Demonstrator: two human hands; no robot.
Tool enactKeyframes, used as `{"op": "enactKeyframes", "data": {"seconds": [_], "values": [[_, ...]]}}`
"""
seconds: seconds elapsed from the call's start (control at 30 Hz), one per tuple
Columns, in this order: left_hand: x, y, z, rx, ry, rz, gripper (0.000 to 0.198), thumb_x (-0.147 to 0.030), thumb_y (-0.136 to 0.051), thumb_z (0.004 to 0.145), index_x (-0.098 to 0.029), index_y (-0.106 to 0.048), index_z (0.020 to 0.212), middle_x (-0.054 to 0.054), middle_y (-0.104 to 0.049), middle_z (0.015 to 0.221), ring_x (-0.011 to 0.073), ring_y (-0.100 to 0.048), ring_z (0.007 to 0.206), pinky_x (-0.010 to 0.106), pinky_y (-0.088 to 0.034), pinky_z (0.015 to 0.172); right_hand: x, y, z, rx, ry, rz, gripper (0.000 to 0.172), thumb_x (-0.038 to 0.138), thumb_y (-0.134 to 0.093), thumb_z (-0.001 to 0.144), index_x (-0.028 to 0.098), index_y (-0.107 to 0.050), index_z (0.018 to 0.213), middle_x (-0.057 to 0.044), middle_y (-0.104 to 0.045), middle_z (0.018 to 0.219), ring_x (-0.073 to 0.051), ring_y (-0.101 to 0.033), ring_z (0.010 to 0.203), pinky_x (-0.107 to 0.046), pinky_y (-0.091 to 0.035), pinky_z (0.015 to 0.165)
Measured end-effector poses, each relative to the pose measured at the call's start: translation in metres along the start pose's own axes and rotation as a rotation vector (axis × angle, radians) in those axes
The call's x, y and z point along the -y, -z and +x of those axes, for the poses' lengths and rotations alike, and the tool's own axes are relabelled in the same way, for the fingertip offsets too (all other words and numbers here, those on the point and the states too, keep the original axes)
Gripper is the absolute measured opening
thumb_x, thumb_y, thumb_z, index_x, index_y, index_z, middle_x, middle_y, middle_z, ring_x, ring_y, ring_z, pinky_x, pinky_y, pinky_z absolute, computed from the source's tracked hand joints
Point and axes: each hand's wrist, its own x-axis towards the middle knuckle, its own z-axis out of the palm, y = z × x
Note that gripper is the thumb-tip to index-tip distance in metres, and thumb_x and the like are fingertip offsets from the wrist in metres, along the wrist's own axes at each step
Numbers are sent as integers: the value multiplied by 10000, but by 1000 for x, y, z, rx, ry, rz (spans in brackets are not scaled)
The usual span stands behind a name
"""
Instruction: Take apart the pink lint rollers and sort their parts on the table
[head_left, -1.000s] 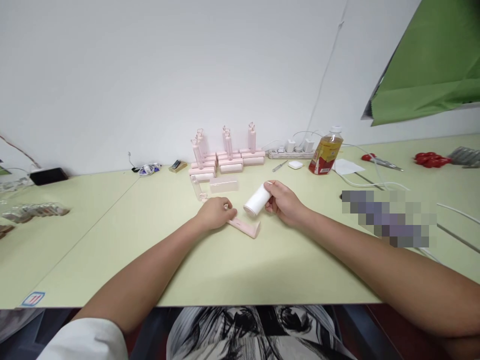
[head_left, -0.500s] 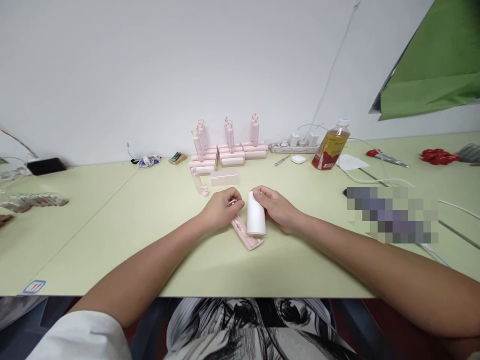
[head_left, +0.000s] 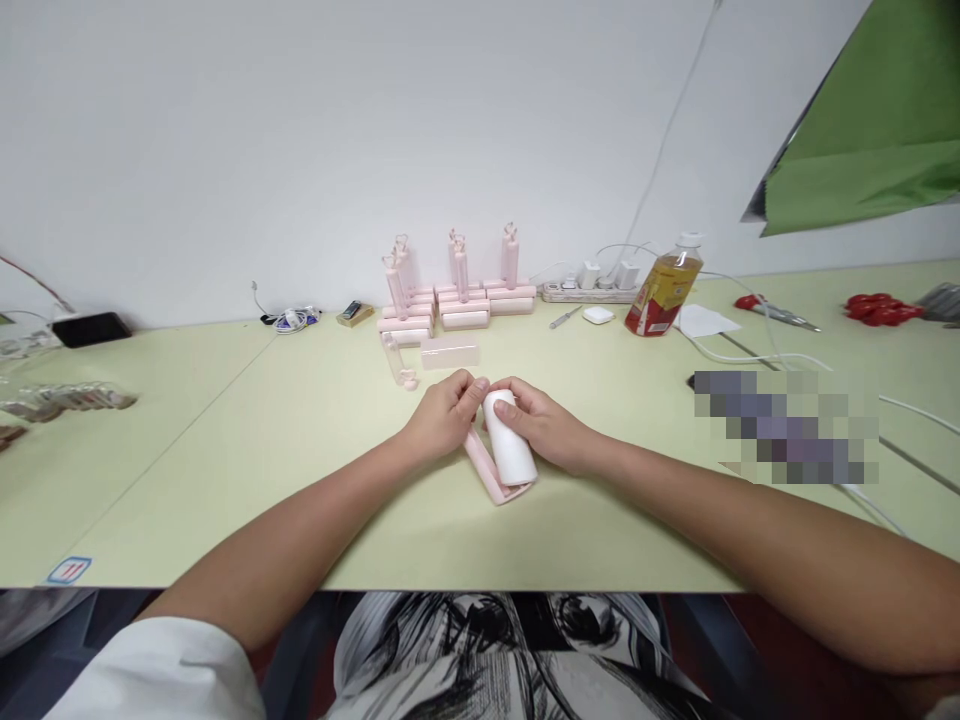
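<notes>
Closed around the white roll [head_left: 511, 445], my right hand [head_left: 551, 425] keeps it tilted over a pink plastic holder [head_left: 491, 475]. The roll's lower end sits at the near end of the holder. My left hand [head_left: 446, 415] grips the holder's far end, thumb on top, and its fingertips are close to the top of the roll. Beyond the hands lie a clear pink cover [head_left: 450, 351] and a clear pink tube with a small knob [head_left: 399, 362]. The part of the holder under my left fingers is hidden.
Several pink holders with rolls [head_left: 465, 312] stand by the wall, with upright pink tubes [head_left: 461, 270] on them. To the right are a power strip [head_left: 589, 294], a drink bottle [head_left: 664, 290], white cables and red-handled pliers [head_left: 776, 312]. A black phone [head_left: 91, 330] leans at the left.
The white roll has tilted, its upper end moving left toward my left hand and its lower end settling at the holder's near end. My two hands have come closer together.
</notes>
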Motion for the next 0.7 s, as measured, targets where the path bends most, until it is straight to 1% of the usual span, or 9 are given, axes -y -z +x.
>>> {"op": "enactKeyframes", "data": {"seconds": [0.07, 0.1, 0.2, 0.27, 0.33, 0.4, 0.5, 0.6, 0.7], "values": [[1, -1, 0, 0, 16, -56, 471, -613, -381, 915, -191, -447, 716, -28, -485, 633, 117, -449, 589, 249, -346, 555, 1, -1, -2, 17, -2, -66, 446, 422, -671, 797, 232, -443, 1130, -13, -578, 957, -170, -549, 817, -284, -468, 668], [1, -1, 1, 14, 29, -100, 482, -626, -366, 915, -192, -438, 717, -30, -467, 631, 115, -437, 583, 249, -341, 551, 1, 0, -3, 22, -6, -107, 454, 378, -674, 791, 241, -428, 1146, -15, -571, 979, -178, -550, 843, -288, -476, 672], [0, 1, 1, 99, 86, -252, 490, -651, -369, 901, -197, -421, 726, -43, -410, 615, 102, -383, 548, 243, -316, 529, 5, 1, -4, 38, -26, -204, 435, 276, -633, 782, 250, -414, 1156, -6, -544, 958, -181, -537, 828, -287, -474, 648], [-2, 1, 2, 154, 136, -329, 472, -654, -445, 869, -198, -431, 751, -49, -409, 612, 95, -368, 536, 236, -296, 518, 9, 3, -4, 52, -16, -234, 439, 220, -609, 761, 242, -415, 1154, -9, -539, 972, -185, -533, 847, -291, -472, 668], [-4, 1, 2, 179, 199, -378, 451, -629, -557, 818, -194, -447, 765, -49, -432, 611, 89, -376, 532, 229, -279, 510, 12, 3, -4, 89, 11, -248, 436, 175, -594, 738, 229, -426, 1137, -19, -549, 1015, -194, -537, 900, -299, -471, 717], [-7, 0, 2, 176, 271, -429, 432, -570, -649, 769, -188, -450, 744, -48, -440, 593, 81, -376, 518, 224, -257, 499, 15, 3, -5, 140, 27, -258, 411, 156, -581, 729, 221, -435, 1108, -22, -558, 1026, -197, -541, 915, -302, -467, 735], [-10, -1, 1, 169, 370, -545, 402, -468, -717, 719, -181, -438, 676, -52, -423, 551, 68, -362, 488, 219, -230, 480, 17, 4, -5, 204, 12, -297, 381, 167, -567, 722, 211, -433, 1076, -23, -559, 1013, -199, -541, 890, -310, -463, 722], [-14, -1, 1, 181, 412, -626, 377, -399, -737, 689, -173, -443, 623, -51, -410, 520, 60, -351, 471, 217, -219, 462, 18, 5, -3, 240, 20, -346, 388, 177, -565, 704, 201, -429, 1067, -27, -539, 1004, -205, -531, 891, -320, -458, 731], [-15, -1, 1, 184, 431, -646, 371, -380, -745, 671, -171, -448, 597, -51, -400, 505, 59, -343, 459, 220, -220, 450, 21, 7, -2, 256, 36, -371, 390, 171, -571, 686, 205, -431, 1048, -12, -515, 951, -197, -525, 860, -308, -454, 708]]}}
